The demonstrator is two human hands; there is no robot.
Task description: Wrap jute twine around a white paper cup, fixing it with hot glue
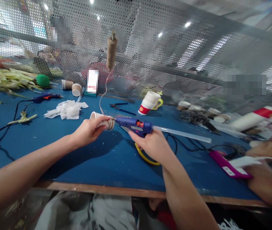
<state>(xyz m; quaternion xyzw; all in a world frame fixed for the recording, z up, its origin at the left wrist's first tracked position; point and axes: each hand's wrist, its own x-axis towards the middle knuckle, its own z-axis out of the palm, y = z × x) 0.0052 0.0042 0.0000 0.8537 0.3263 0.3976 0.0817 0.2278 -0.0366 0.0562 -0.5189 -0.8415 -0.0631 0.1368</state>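
Note:
My left hand (pixel 88 129) grips a paper cup (pixel 95 115) that lies tilted on its side above the table. A strand of twine (pixel 100 101) runs down to the cup from a twine spool (pixel 112 52) hanging at the mesh. In my right hand (pixel 153 145) is a blue glue gun (pixel 134 124), its nozzle at the cup's base near my left fingertips. A long clear glue stick (pixel 182 134) sticks out of the gun's rear. Yellow-handled scissors (pixel 147 159) lie partly hidden under my right hand.
Pliers (pixel 123 109) and stacked paper cups (pixel 149 102) stand beyond my hands. White tissue (pixel 67 109), another glue gun (pixel 46 97) and corn husks (pixel 8 78) lie left. At right are a purple power strip (pixel 230 166), cables and another person's arm (pixel 267 179).

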